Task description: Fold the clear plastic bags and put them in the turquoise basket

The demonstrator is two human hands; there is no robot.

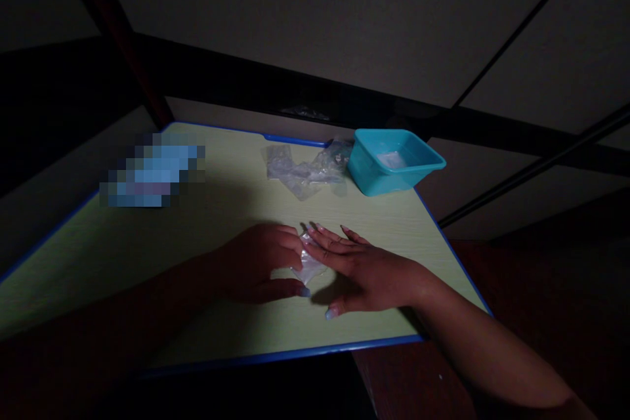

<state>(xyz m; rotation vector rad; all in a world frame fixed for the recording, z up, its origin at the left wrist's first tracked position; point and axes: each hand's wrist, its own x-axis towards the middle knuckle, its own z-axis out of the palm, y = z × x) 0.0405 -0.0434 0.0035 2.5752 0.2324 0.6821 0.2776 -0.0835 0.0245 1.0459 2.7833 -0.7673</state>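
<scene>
On the counter point(226, 210), L hand point(266, 256) w/ fingers curled steadies the plastic bag point(311, 266) while R hand point(381, 272), fingers spread, presses it flat.

Dim room (small blue-edged table point(221, 210))

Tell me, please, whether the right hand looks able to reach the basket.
Probably yes: the basket stands just beyond the right hand, open at the top, with the crumpled plastic off to its left; the hand rests on a small bag.
</scene>
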